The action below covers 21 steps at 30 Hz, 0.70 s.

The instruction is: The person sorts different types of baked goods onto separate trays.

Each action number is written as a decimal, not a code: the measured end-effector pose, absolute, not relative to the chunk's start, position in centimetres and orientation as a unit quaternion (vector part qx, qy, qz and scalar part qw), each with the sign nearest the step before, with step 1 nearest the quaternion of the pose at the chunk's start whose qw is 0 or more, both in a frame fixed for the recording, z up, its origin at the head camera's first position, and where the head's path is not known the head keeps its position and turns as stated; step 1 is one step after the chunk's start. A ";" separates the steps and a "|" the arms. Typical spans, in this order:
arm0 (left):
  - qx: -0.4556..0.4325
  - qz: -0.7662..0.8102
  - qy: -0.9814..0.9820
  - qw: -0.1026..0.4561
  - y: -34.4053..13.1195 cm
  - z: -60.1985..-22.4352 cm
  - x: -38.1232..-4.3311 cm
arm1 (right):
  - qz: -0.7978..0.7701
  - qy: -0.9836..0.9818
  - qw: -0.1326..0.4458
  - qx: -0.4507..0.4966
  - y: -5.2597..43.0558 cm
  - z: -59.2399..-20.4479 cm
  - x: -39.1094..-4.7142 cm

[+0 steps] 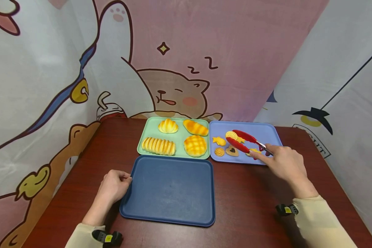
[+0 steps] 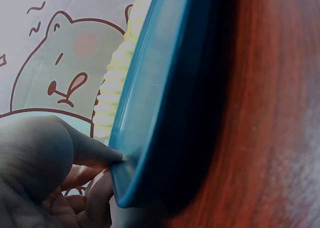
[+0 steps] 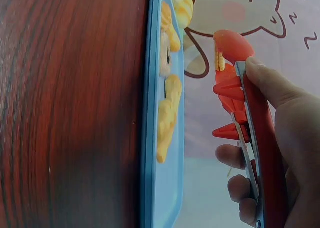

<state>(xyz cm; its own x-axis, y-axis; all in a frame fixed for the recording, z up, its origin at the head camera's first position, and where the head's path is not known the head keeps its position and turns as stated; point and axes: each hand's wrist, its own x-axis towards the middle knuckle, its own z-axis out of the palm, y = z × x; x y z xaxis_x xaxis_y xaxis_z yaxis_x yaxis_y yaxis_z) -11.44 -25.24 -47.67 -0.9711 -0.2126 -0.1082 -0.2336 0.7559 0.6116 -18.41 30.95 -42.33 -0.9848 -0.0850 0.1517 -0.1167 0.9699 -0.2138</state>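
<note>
My left hand (image 1: 114,186) pinches the left rim of a dark blue tray (image 1: 170,193), thumb on the inner side in the left wrist view. My right hand (image 1: 286,163) grips red-tipped metal tongs (image 1: 238,144) over the light blue tray (image 1: 268,132). Between the tongs' tips is a round yellow cookie (image 3: 219,59), raised above that tray in the right wrist view. Below lie a fish-shaped cookie (image 1: 218,141), a swirl cookie (image 1: 219,152), a heart-centred cookie (image 1: 232,151) and other yellow pieces, partly hidden by the tongs.
Left of the light blue tray, a green tray (image 1: 179,151) holds a croissant (image 1: 168,126), a long bread (image 1: 195,127), a ridged loaf (image 1: 158,146) and a round bun (image 1: 195,145). A cartoon-printed cloth (image 1: 235,51) hangs behind the brown table (image 1: 245,206).
</note>
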 end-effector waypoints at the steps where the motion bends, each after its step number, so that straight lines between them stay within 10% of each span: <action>1: -0.120 0.328 0.937 0.016 -25.2 -47.7 -11.4 | 0.111 -0.990 0.068 0.048 31.1 -42.4 -18.5; 21: -0.121 0.328 0.937 0.020 -25.2 -47.6 -11.4 | 0.110 -0.992 0.057 -0.003 34.2 -43.4 -18.9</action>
